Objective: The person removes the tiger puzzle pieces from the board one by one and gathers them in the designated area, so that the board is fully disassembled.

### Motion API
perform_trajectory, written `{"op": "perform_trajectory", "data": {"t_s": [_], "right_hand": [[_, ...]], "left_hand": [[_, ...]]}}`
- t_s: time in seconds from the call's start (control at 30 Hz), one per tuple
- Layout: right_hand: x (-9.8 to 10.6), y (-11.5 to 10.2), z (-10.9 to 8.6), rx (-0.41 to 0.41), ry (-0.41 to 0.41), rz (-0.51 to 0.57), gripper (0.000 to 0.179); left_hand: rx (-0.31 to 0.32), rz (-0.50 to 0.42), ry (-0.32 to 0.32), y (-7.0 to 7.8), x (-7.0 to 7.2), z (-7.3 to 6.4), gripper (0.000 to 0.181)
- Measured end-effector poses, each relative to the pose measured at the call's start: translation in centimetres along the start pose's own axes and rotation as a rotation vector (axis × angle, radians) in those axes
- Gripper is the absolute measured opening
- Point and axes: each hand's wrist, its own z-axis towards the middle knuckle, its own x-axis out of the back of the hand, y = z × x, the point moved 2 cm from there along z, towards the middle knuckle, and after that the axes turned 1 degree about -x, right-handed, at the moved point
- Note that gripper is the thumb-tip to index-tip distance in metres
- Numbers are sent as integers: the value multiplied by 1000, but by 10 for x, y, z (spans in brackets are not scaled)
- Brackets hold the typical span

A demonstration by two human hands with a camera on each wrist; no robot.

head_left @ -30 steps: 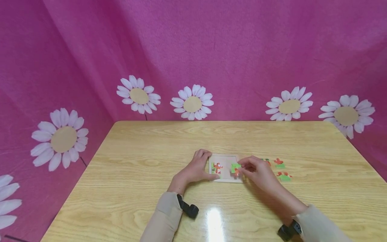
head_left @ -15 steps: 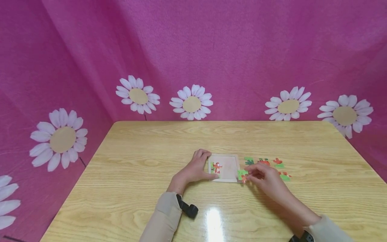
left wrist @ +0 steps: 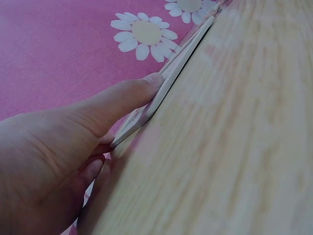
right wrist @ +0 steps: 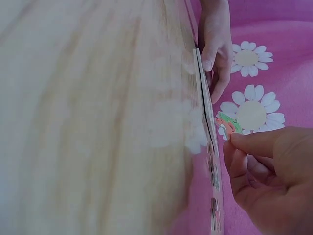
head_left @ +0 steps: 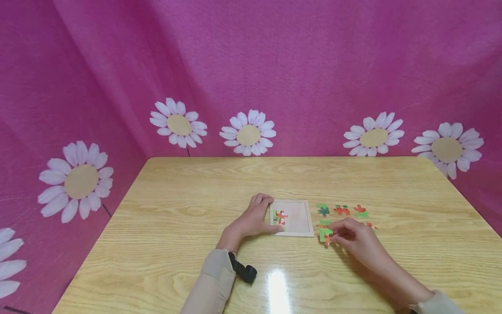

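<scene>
A square wooden puzzle tray (head_left: 310, 222) lies flat on the table, with a fox-headed piece (head_left: 280, 215) at its left side. My left hand (head_left: 252, 220) holds the tray's left edge; its thumb rests on the near rim, its fingers at the far corner. Just right of the tray, my right hand (head_left: 358, 237) pinches a green and orange jigsaw piece (head_left: 325, 236) between thumb and fingers. In the right wrist view that jigsaw piece (right wrist: 230, 123) is held raised above the table surface.
Several loose jigsaw pieces lie right of the tray: a green one (head_left: 323, 209), a red one (head_left: 341, 210) and a red-green one (head_left: 361, 211) in the far row. Nearer ones are partly hidden by the right hand. A pink flowered cloth (head_left: 306, 87) hangs behind the wooden table (head_left: 176, 209).
My right hand has carried the pinched jigsaw piece from above the tray rightward and nearer me, beside the tray, uncovering loose pieces in the far row. The left hand stays in place.
</scene>
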Motion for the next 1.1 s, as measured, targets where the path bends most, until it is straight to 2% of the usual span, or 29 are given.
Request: {"op": "perform_trajectory", "data": {"t_s": [0.3,0.47,0.73,0.97,1.1], "right_hand": [[3,2,-6,33,-5,9,26],[3,3,-6,-4,-27,5,25],[3,5,-6,-106,-75,-2,23],[3,6,-6,-63,-67,-33,21],[3,6,-6,-72,-98,-34,20]], "left_hand": [[12,-15,-7,-1,1,0,89],[18,-16,-7,-1,0,0,90],[16,-14,-11,0,0,-1,90],[11,-6,-7,0,0,-1,89],[14,-9,-8,1,0,-1,89]]}}
